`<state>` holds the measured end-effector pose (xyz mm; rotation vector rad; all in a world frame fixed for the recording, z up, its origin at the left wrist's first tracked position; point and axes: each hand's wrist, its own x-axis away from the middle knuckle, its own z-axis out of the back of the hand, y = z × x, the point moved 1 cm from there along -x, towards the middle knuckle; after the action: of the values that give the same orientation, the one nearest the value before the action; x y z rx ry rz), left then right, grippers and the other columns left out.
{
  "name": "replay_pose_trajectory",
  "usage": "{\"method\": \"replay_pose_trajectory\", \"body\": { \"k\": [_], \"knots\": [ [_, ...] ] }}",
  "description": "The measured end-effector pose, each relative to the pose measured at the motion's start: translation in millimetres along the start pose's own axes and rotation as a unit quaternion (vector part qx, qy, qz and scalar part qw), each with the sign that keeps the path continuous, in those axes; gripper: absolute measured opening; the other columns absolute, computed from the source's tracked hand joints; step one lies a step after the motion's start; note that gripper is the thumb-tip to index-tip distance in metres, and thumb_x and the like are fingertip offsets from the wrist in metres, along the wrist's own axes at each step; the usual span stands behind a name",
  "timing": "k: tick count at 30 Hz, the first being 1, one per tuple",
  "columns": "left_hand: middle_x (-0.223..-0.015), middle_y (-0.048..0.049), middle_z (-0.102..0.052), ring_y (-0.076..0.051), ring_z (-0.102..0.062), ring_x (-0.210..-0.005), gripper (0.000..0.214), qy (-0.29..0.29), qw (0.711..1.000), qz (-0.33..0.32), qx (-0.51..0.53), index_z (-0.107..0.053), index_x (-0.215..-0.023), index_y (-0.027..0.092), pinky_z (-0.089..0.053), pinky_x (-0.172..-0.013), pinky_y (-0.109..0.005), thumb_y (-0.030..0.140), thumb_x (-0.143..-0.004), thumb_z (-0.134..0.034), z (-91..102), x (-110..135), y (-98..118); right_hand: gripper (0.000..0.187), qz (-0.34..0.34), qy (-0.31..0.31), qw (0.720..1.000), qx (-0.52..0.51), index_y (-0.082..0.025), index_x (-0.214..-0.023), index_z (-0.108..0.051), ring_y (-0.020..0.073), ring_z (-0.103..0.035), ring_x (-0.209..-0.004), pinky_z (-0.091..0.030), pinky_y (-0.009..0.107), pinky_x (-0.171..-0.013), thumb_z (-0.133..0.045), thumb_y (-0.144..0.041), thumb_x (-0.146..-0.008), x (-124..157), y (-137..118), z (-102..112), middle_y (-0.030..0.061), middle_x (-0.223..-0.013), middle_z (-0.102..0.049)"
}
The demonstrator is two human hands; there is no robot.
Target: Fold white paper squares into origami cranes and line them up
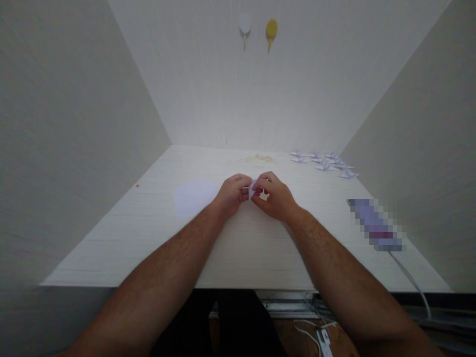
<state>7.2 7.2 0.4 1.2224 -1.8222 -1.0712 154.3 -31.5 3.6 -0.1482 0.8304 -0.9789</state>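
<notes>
A small folded piece of white paper (252, 190) is held between my two hands over the middle of the table. My left hand (235, 192) pinches its left side, with the fingers curled behind. On the other side, the fingertips of my right hand (274, 196) close on the paper's right edge. The exact folds are too small to make out. Left of my left hand, partly behind the forearm, lies a stack of plain white paper (191, 197).
Several folded paper cranes (325, 167) stand at the table's back right. A blurred-out phone-like device (375, 225) with a white cable (411, 280) lies at the right. Two hooks, white (245, 23) and yellow (271, 28), hang on the back wall. Walls enclose three sides.
</notes>
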Motion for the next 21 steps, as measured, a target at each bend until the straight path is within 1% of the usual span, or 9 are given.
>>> {"method": "replay_pose_trajectory", "body": {
  "k": [3, 7, 10, 13, 16, 19, 21],
  "knots": [
    [-0.068, -0.0046, -0.065, -0.017, -0.065, -0.061, 0.014, 0.01, 1.0, -0.004, 0.003, -0.055, -0.074, 0.015, -0.051, -0.057, -0.028, 0.018, -0.067, -0.067, 2.0, -2.2, 0.8, 0.01, 0.008, -0.002, 1.0, 0.016, -0.021, -0.086, -0.061, 0.0129, -0.055, -0.078, -0.045, 0.026, -0.068, -0.066, -0.018, -0.078, -1.1, 1.1, 1.9, 0.0035, -0.102, -0.059],
    [-0.069, -0.0035, -0.064, -0.015, -0.062, -0.059, 0.013, 0.025, 1.0, -0.007, 0.016, -0.056, -0.074, 0.015, -0.051, -0.056, -0.027, 0.017, -0.067, -0.066, 3.8, -4.6, 1.6, 0.009, 0.017, -0.013, 0.999, 0.025, -0.021, -0.086, -0.062, 0.0136, -0.055, -0.078, -0.045, 0.026, -0.069, -0.065, -0.017, -0.079, -1.4, 4.5, 2.2, 0.0031, -0.098, -0.061],
    [-0.068, -0.0034, -0.063, -0.014, -0.061, -0.059, 0.009, 0.032, 0.999, 0.001, 0.025, -0.059, -0.076, 0.015, -0.052, -0.057, -0.028, 0.016, -0.069, -0.064, 3.4, -4.7, 1.8, 0.009, 0.022, -0.017, 0.999, 0.038, -0.022, -0.087, -0.064, 0.0153, -0.056, -0.082, -0.045, 0.028, -0.074, -0.064, -0.017, -0.08, -1.2, 5.9, 1.6, 0.0035, -0.098, -0.063],
    [-0.07, -0.0047, -0.065, -0.014, -0.062, -0.06, 0.012, 0.039, 0.999, 0.009, 0.021, -0.062, -0.082, 0.014, -0.05, -0.055, -0.026, 0.013, -0.07, -0.062, 2.8, -4.3, 1.2, 0.007, 0.025, -0.023, 0.998, 0.054, -0.022, -0.085, -0.065, 0.0179, -0.058, -0.09, -0.046, 0.031, -0.079, -0.064, -0.017, -0.08, -1.1, 5.6, 0.4, 0.0047, -0.099, -0.064],
    [-0.073, -0.0057, -0.066, -0.013, -0.062, -0.061, 0.015, 0.029, 0.999, 0.01, 0.021, -0.064, -0.085, 0.014, -0.048, -0.054, -0.024, 0.011, -0.07, -0.063, 2.6, -4.5, -0.4, 0.009, 0.036, -0.036, 0.997, 0.06, -0.022, -0.086, -0.066, 0.0187, -0.058, -0.094, -0.046, 0.031, -0.08, -0.063, -0.016, -0.081, -1.1, 4.1, -1.1, 0.005, -0.102, -0.065],
    [-0.069, -0.0044, -0.064, -0.011, -0.06, -0.057, 0.01, 0.021, 1.0, 0.006, 0.018, -0.063, -0.081, 0.014, -0.045, -0.05, -0.021, 0.01, -0.072, -0.064, 2.9, -4.8, -1.7, 0.011, 0.046, -0.05, 0.996, 0.057, -0.024, -0.086, -0.067, 0.0175, -0.059, -0.092, -0.045, 0.03, -0.078, -0.062, -0.015, -0.082, -1.1, 3.1, -2.1, 0.0038, -0.102, -0.065],
    [-0.067, -0.0043, -0.062, -0.011, -0.06, -0.057, 0.005, 0.013, 1.0, 0.014, 0.015, -0.063, -0.079, 0.012, -0.047, -0.052, -0.021, 0.013, -0.074, -0.065, 3.6, -4.6, -1.7, 0.012, 0.041, -0.049, 0.996, 0.058, -0.024, -0.084, -0.066, 0.0167, -0.058, -0.088, -0.045, 0.029, -0.076, -0.059, -0.015, -0.084, -1.4, 3.5, -1.9, 0.0034, -0.099, -0.065]
  ]
}}
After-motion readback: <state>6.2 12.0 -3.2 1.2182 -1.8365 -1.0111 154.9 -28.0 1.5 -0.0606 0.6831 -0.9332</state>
